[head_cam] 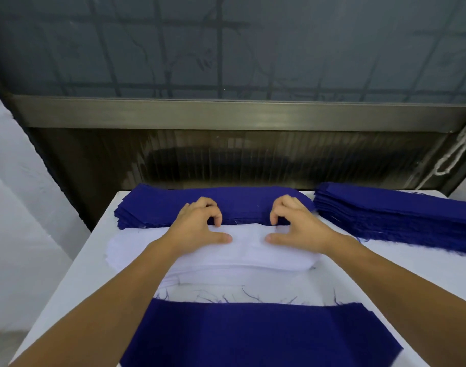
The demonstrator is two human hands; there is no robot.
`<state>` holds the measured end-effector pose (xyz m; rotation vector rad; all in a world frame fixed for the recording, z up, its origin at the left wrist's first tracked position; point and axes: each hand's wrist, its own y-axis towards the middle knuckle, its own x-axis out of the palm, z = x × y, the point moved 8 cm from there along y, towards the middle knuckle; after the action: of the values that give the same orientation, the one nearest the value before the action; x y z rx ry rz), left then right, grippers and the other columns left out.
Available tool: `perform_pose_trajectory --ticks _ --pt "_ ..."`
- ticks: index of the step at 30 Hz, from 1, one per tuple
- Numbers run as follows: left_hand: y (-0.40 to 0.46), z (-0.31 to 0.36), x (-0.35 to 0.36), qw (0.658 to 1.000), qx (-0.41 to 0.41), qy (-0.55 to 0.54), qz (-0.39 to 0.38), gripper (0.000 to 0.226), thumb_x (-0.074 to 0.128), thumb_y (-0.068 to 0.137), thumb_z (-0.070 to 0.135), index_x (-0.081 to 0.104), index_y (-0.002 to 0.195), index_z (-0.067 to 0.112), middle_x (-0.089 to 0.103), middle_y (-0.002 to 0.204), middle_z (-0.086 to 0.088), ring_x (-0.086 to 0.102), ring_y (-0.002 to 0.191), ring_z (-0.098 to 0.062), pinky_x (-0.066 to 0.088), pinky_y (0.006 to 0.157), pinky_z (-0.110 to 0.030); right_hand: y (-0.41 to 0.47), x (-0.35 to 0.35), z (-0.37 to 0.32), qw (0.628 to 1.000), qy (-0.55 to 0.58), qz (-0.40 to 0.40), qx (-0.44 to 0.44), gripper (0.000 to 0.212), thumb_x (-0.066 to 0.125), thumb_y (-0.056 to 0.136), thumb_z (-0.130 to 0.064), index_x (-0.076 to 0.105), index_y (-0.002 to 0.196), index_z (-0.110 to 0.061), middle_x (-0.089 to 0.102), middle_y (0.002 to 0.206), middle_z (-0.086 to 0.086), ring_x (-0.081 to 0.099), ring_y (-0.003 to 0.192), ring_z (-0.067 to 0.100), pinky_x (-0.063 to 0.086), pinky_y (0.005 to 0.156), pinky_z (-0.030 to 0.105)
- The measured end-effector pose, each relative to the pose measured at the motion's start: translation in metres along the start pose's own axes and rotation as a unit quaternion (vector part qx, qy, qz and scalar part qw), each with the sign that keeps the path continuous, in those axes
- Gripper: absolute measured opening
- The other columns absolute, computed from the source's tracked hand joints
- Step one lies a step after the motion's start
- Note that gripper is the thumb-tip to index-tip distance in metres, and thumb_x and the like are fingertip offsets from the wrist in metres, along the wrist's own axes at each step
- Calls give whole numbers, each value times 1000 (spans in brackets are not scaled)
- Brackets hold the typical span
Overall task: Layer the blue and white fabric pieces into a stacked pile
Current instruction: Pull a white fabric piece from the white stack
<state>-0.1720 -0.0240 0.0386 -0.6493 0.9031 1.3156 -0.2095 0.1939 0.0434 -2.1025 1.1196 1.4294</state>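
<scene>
Peeling one sheet off the white fabric stack (213, 256) at centre: its far edge is pinched by the left hand (200, 223) and right hand (292, 223), fingers curled. Best lifted evenly, then laid square on the blue piece (253, 337) at 6 o'clock.

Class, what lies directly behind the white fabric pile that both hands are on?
A stack of dark blue fabric pieces lies behind the white fabric pile; the hands cover part of its near edge.

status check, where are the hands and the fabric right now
Left hand and right hand both pinching far edge of white stack. Blue piece nearest, flat. Nothing in the way.
</scene>
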Motion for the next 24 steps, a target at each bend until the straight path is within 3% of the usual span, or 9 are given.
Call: perform_pose_trajectory --ticks 3,6,9,13,19,24 --pt "-3 2 3 999 6 35 -6 22 76 75 48 59 78 34 41 135 11 33 117 -8 14 115 -42 -11 13 -1 999 -5 -45 -19 20 68 81 -53 53 88 -42 44 108 -20 39 106 6 37 94 23" --pt "-6 14 6 997 43 59 15 11 73 82 40 63 84 35 42 138 10 32 131 -13 10 117 -38 -10 13 -3 999 9 -32 -18 10 68 87 -40 60 88 -35 50 103 -16 40 106 10 36 97 28" --pt "-12 33 14 994 99 46 19 8 68 85 40 67 91 35 48 126 17 37 122 -7 25 107 -30 -6 13 -4 999 12 -30 -1 4 66 90 -33 66 90 -28 50 97 -18 41 103 10 38 93 27" --pt "-21 41 29 996 78 13 -41 36 69 75 59 63 102 37 51 110 22 44 104 0 39 91 -22 -2 12 -3 999 -7 -34 13 16 58 96 -29 70 101 -20 53 100 -13 42 102 9 38 88 22" --pt "-20 44 24 998 45 -29 -29 13 69 85 40 67 93 30 58 104 17 53 99 -5 48 91 -33 1 11 -5 999 -28 -31 29 23 52 99 -30 68 109 -17 55 101 -11 44 102 9 37 87 20" --pt "-18 44 24 995 29 -88 -25 10 67 89 24 73 95 19 62 100 11 59 95 -8 50 91 -36 -4 10 -6 999 -22 -34 19 21 53 99 -30 67 108 -18 55 101 -11 43 101 8 37 88 20"
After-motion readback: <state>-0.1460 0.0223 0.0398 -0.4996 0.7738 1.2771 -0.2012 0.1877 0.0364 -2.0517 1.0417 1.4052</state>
